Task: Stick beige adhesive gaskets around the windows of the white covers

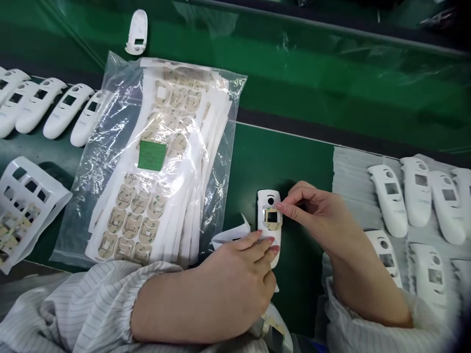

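A white thermometer housing (268, 197) with a round hole and a small window lies upright in front of me on the green table. My left hand (245, 279) holds its lower half, fingertips over the front; the thumb is hidden. Over the window sits a tan adhesive sticker (273, 226) with a square opening. My right hand (307, 206) pinches the sticker's upper right edge between thumb and index finger. Partly under my left hand is a white backing sheet (231, 234). Below it, another white piece (275, 326) is partly covered.
A clear plastic bag (83, 211) with stacked sticker sheets (147, 196) lies left of centre. A curled, partly used sheet (31, 184) is at far left. More housings stand in rows at left (66, 110) and on foam (349, 181) at right. One shell (138, 29) sits farther back.
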`<state>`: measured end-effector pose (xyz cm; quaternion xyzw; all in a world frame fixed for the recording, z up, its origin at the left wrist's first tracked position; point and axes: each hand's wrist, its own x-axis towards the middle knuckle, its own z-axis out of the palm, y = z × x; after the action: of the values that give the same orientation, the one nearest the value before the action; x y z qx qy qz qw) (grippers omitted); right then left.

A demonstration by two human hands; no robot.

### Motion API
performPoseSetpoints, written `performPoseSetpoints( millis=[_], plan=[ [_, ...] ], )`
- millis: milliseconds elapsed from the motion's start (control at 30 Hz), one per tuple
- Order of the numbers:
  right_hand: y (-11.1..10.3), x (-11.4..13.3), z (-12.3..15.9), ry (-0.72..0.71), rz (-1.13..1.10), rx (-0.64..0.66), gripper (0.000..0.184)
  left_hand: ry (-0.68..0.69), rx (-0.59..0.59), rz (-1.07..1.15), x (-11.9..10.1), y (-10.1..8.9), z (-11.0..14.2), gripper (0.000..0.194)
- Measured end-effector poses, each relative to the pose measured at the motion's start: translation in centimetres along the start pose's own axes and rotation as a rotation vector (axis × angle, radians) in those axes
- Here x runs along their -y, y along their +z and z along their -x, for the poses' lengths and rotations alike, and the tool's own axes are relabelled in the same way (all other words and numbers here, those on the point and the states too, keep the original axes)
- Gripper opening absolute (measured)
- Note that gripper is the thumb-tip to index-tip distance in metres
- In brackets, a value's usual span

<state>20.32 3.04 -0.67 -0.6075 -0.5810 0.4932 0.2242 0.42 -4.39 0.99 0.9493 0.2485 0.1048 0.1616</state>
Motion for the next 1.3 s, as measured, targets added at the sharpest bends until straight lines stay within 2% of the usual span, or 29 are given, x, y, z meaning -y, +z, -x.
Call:
performPoseSetpoints(
  millis=[167, 500, 1300],
  plan=[
    [0.2, -0.1, 0.1, -0.049, 0.063, -0.038, 0.039, 0.013, 0.046, 0.036, 0.0, -0.2, 0.0, 0.029],
    [1.0, -1.1, 1.1, -0.035, -0.026, -0.136, 0.026, 0.004, 0.040, 0.038, 0.0, -0.1, 0.0, 0.030],
    [1.3, -0.8, 1.3, -0.064, 0.008, -0.171, 0.022, 0.007, 0.044, 0.071, 0.1, -0.2, -0.1, 0.032]
  ],
)
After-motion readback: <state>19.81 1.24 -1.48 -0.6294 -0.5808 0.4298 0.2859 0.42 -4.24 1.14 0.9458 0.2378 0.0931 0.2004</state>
